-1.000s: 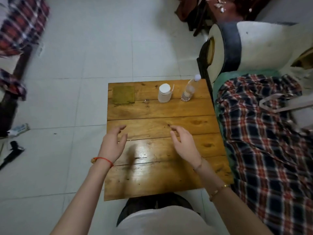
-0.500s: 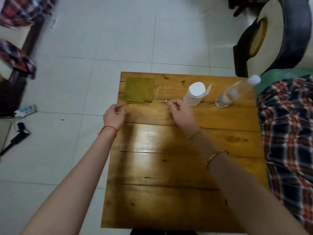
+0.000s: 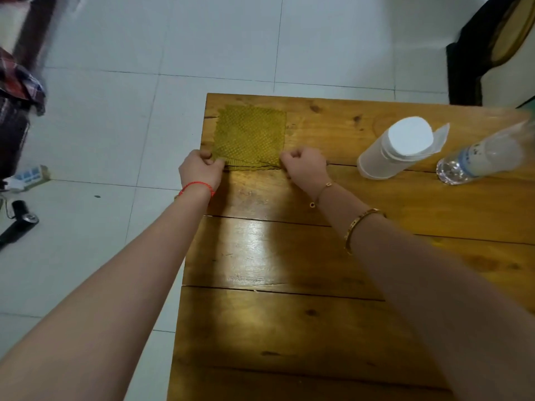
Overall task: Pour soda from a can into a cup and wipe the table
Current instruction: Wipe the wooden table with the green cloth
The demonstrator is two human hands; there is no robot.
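Observation:
A folded olive-green cloth (image 3: pixel 251 136) lies flat at the far left corner of the wooden table (image 3: pixel 289 314). My left hand (image 3: pixel 199 170) pinches its near left corner. My right hand (image 3: pixel 304 166) pinches its near right corner. A white cup (image 3: pixel 396 147) with a paper flap at its rim stands to the right of the cloth. Beyond it, at the right edge, stands a clear plastic bottle (image 3: pixel 480 157) with a blue label. No soda can is in view.
The table's left edge drops to a white tiled floor (image 3: pixel 115 111). A dark chair (image 3: pixel 474 62) stands past the far right corner. On the floor at the left lie a black tool (image 3: pixel 17 224) and a small carton (image 3: pixel 30 175).
Both hands reached forward from the middle of the table to the cloth and closed on its near corners. The view moved forward and left, closer to the cloth.

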